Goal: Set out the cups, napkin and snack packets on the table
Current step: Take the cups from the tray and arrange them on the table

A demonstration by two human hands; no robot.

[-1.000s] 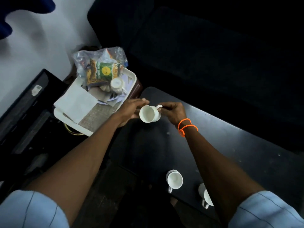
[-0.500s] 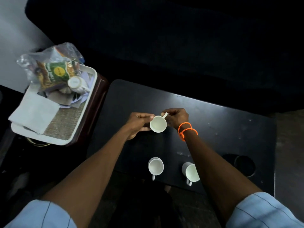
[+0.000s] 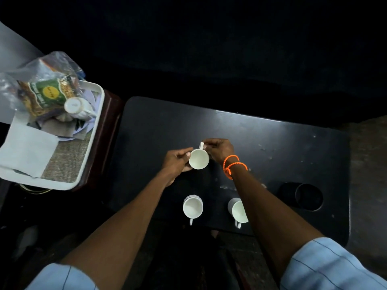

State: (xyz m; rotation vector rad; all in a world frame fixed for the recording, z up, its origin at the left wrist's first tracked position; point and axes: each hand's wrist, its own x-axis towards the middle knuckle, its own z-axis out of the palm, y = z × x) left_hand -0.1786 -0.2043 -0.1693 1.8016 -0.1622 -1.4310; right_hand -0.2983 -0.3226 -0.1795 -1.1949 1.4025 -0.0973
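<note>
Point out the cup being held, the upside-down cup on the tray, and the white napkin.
held cup (image 3: pixel 198 162), head view, on its pale inside.
upside-down cup (image 3: pixel 73 105), head view, on its upturned base.
white napkin (image 3: pixel 27 148), head view, on its flat middle.

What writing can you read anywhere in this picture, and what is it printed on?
Nothing can be read for certain.
Green and yellow snack packet inside the clear plastic bag on the white tray: white lettering down its green side, too blurred to read.
Yellow round badge on that packet: dark marks, too small.
Upturned base of the white cup on the tray: faint mark, unreadable.
</note>
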